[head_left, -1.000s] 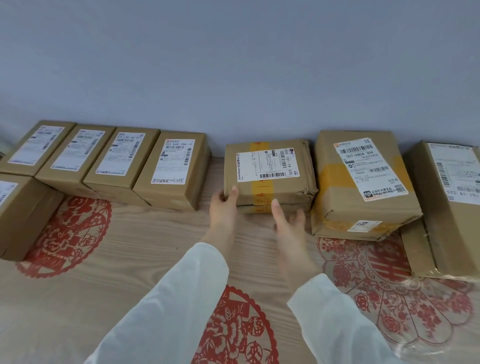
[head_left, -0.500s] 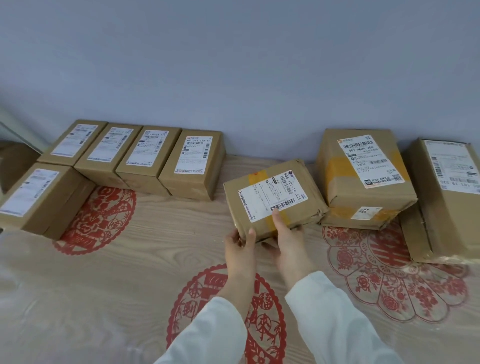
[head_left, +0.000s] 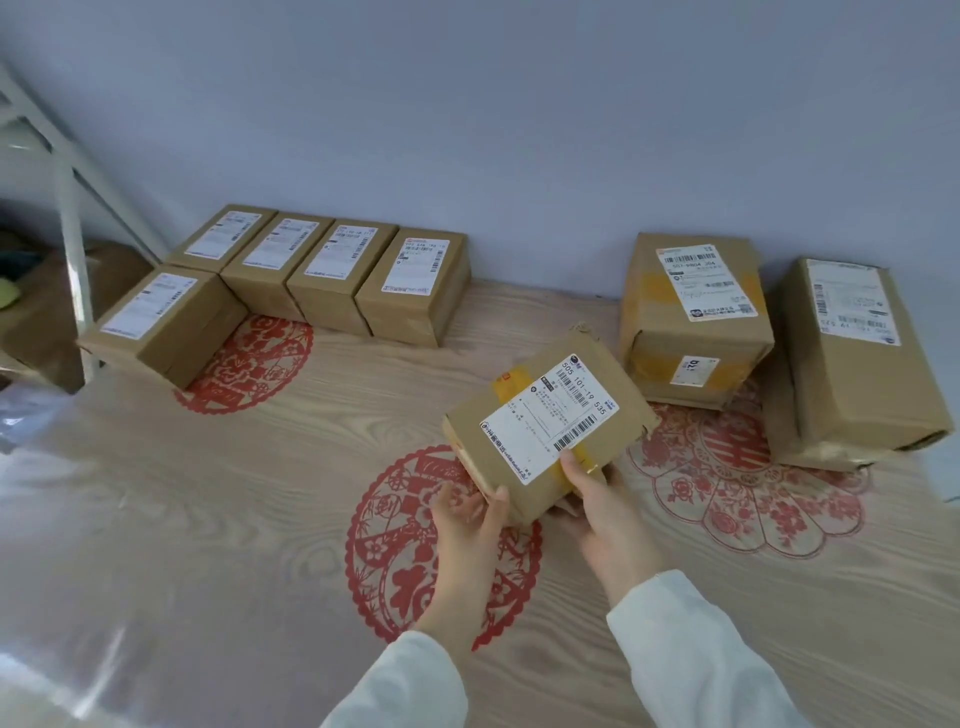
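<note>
Above the bench, just near-left of the large box, the parcel is held label up and tilted. Its long axis runs near-left to far-right, torn corner pointing at that box. Left hand and right hand, apart, grip only its near edge; the unsupported far end could sag and slip free.

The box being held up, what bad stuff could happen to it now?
1. The box is tilted and held only at its near end by the left grip and right grip, so it might slip and drop onto the table.
2. Its far corner looks torn and crumpled, so a bump could rip it more.
3. The tall box stands close behind, and a careless swing could knock it.
</note>
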